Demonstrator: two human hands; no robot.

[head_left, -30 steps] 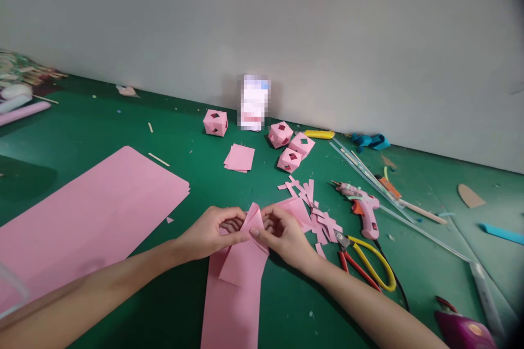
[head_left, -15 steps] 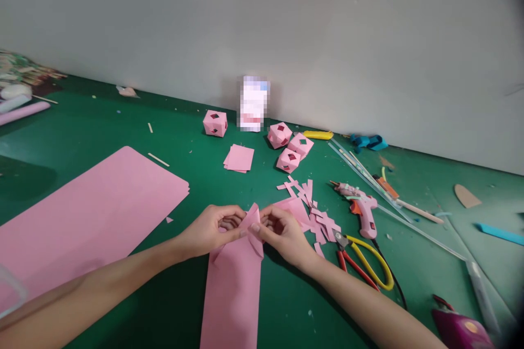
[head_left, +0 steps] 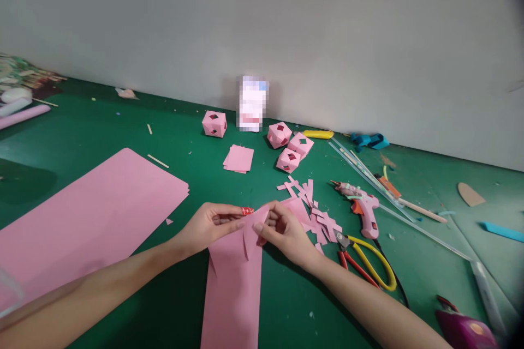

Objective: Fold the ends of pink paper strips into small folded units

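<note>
A small folded piece of pink paper (head_left: 254, 226) is pinched between my two hands, above the top end of a long pink paper strip (head_left: 232, 300). My left hand (head_left: 215, 226) grips its left side between thumb and fingers. At the left index fingertip shows a small red patterned patch (head_left: 248, 211); I cannot tell what it is. My right hand (head_left: 282, 229) pinches the right edge of the piece, thumb in front. Just beyond the right hand lie another pink paper piece (head_left: 301, 210) and a heap of narrow pink paper strips (head_left: 323, 223).
Several pink paper cubes with diamond holes (head_left: 214, 124) stand near a blurred bright screen (head_left: 252, 103). Small pink squares (head_left: 240, 158) lie before them. Large pink sheets (head_left: 102, 212) cover the left. On the right are a pink glue gun (head_left: 360, 204) and red-and-yellow-handled pliers (head_left: 368, 262).
The folded paper has turned between my hands and its flap now leans right. The red patch at my left fingertip has come into view. Both hands keep nearly the same place.
</note>
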